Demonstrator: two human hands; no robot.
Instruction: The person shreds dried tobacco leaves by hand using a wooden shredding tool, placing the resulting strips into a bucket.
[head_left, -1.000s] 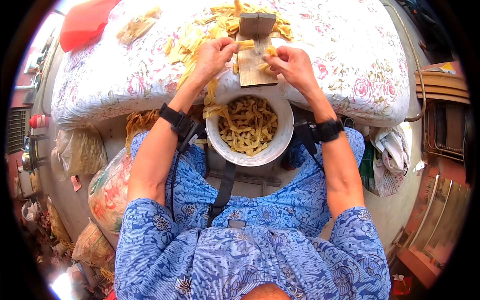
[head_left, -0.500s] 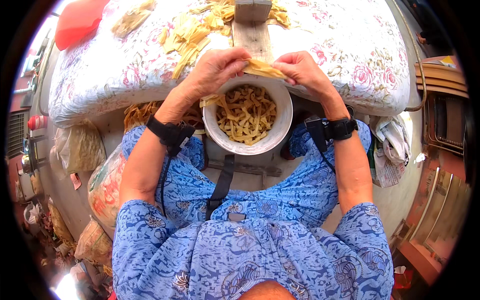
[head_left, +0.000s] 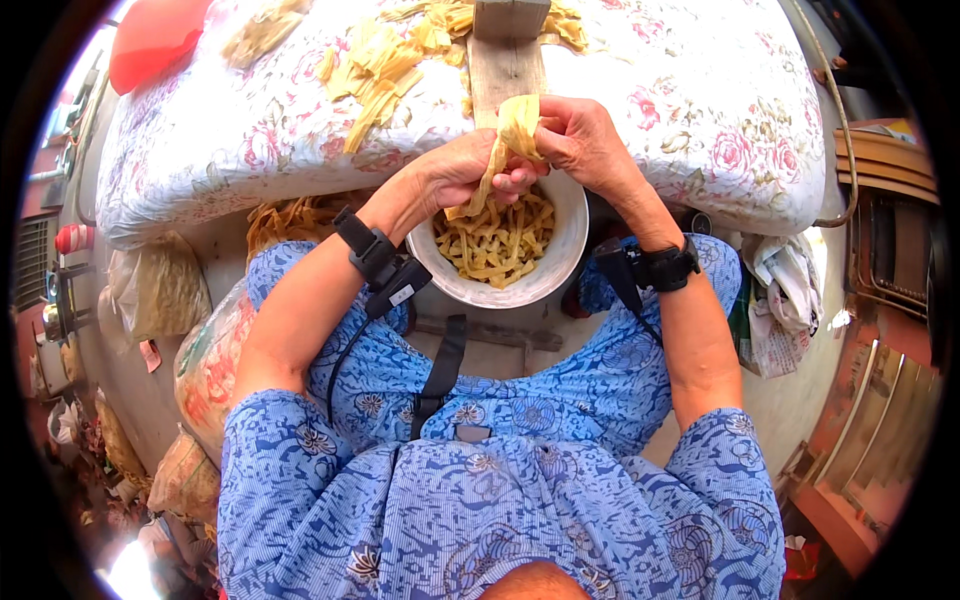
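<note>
My left hand [head_left: 470, 172] has its fingers curled round a limp yellow strip [head_left: 515, 125] over the bucket. At the strip's raised loop, my right hand [head_left: 560, 140] pinches it. Below both hands, a white bucket [head_left: 572, 250] holds many short yellowish pieces [head_left: 480, 255]; part of it is hidden by my hands. Beyond them lies a wooden board [head_left: 505, 75] with an upright block [head_left: 508, 20] at its far end, on a flowered cloth [head_left: 700, 90]. Loose yellow strips [head_left: 380, 80] are heaped on the cloth left of the board.
A red bag [head_left: 155, 45] and a tan bundle [head_left: 262, 32] sit at the cloth's left. Plastic sacks [head_left: 160, 290] stand on the floor at my left, white bags [head_left: 780, 300] at my right. A brown chair [head_left: 895, 260] and curved metal rail [head_left: 848, 190] are at the right.
My hands came down from the board to above the bucket and closer together. The strip, stretched level between them half a second ago, now stands in a loop with its end hanging.
</note>
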